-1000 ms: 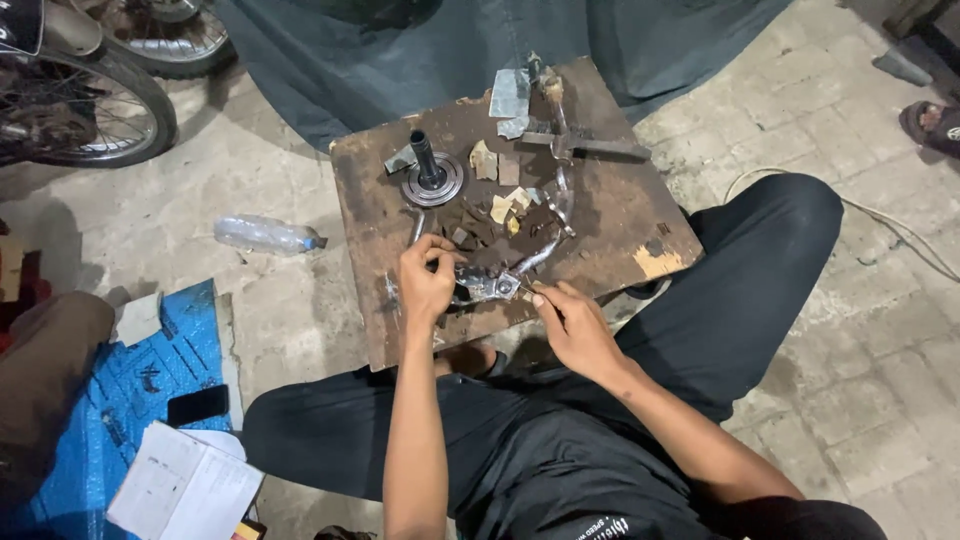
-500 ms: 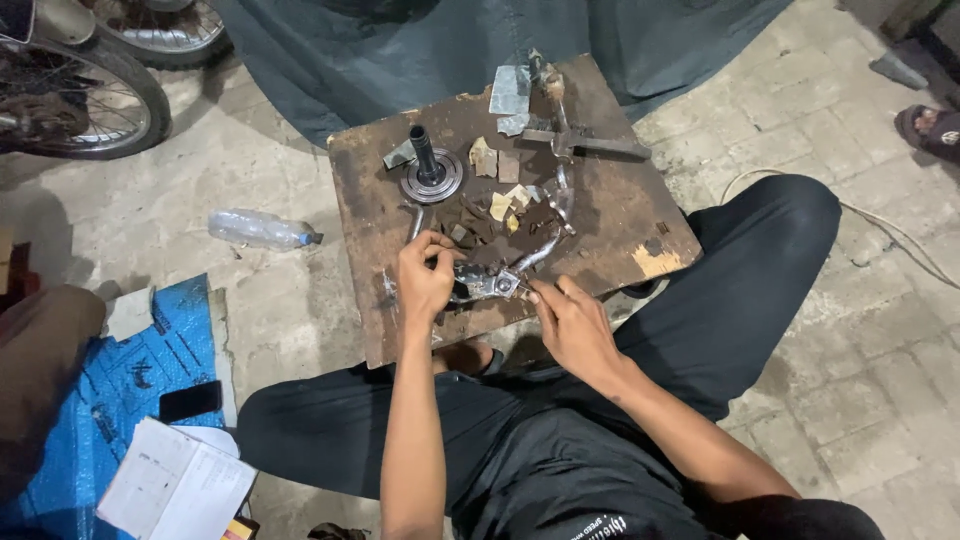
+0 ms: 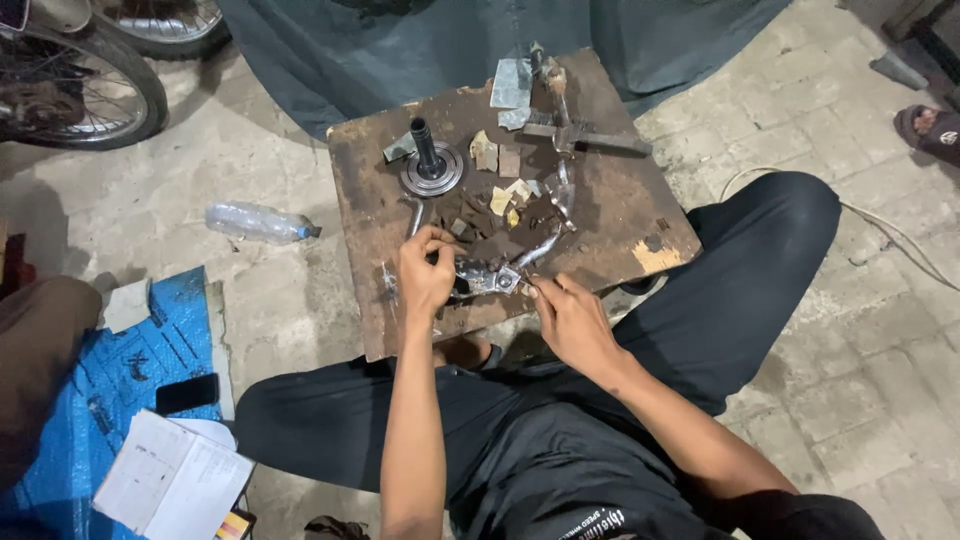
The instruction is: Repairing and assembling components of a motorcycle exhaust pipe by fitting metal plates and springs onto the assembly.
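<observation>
while gripping a metal lever point(image 3: 505, 270), both hands point(image 3: 425, 280) meet.

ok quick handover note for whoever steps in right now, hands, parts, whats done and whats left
Left hand: gripping the near end of the bent chrome lever part, pressing it onto the rusty metal plate.
Right hand: fingertips pinched at the part's right side; whether it holds a small tool or piece is too small to tell.
On the plate: shaft with round flange at the far left, cross-shaped metal tool at the far edge, scraps of torn gasket in the middle.
Off the plate: plastic bottle on the floor to the left.
Done: part is off and on the plate.
Left: work on the part is in progress; nothing looks fitted.
</observation>
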